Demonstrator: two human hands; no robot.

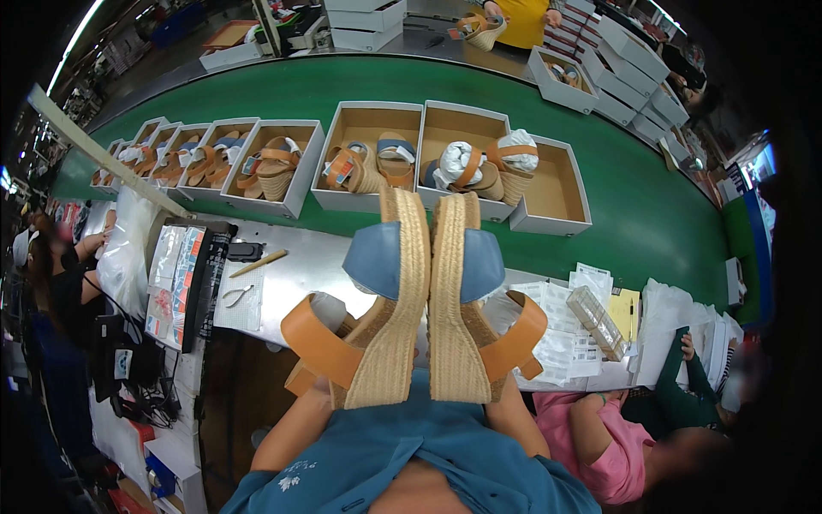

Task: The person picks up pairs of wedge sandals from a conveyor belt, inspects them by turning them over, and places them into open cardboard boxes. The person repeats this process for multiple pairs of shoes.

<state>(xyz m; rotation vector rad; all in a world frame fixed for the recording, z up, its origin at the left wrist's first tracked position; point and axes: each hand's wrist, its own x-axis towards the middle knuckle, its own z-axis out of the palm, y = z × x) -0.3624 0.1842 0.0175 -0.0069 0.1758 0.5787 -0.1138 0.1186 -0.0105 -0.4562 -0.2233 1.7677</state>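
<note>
1. I hold two wedge sandals upright, side by side and touching, soles facing me, near the bench point(300, 265) edge; the left sandal point(377, 317) sits at my left hand point(318, 396), the right sandal point(467, 308) at my right hand point(505, 396).
2. Both hands are mostly hidden behind the heels; I cannot tell how the fingers close, though each appears to grip its sandal.
3. Beyond, on the green conveyor point(651, 214), open shoe boxes point(368, 158) hold similar sandals; pliers point(237, 295) lie left on the bench.
</note>
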